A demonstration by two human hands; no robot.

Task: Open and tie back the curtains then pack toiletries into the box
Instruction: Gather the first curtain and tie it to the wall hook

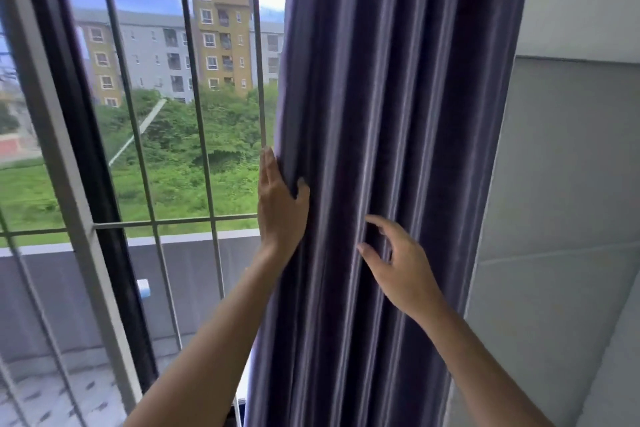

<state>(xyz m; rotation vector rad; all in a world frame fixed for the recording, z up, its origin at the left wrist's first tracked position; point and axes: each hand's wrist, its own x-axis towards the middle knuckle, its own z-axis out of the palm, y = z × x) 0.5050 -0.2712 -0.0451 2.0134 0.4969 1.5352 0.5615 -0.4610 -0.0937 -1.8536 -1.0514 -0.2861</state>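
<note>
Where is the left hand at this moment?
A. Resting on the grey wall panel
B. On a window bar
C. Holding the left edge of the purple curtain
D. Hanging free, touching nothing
C: the left hand lies against the left edge of the gathered purple curtain, thumb wrapped over the front of the fold, fingers behind it.
</note>
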